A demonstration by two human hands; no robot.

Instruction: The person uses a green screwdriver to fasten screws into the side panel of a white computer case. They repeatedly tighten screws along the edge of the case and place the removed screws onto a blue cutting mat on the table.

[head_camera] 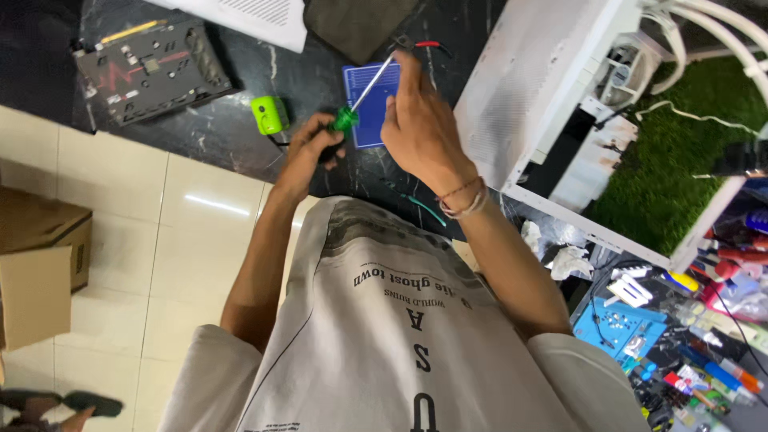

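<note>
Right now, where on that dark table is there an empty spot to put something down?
Bare dark table lies between the graphics card and the green gadget, running to the near edge. It is crowded by the blue mat, where the left hand holds a green screwdriver and the right hand reaches, beside the white case.

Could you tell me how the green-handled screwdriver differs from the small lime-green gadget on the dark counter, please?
The screwdriver is long and thin with a metal shaft; the lime-green gadget is short and blocky. The screwdriver is gripped by the left hand and steadied near its tip by the right hand; the gadget lies untouched. Both are green.
</note>
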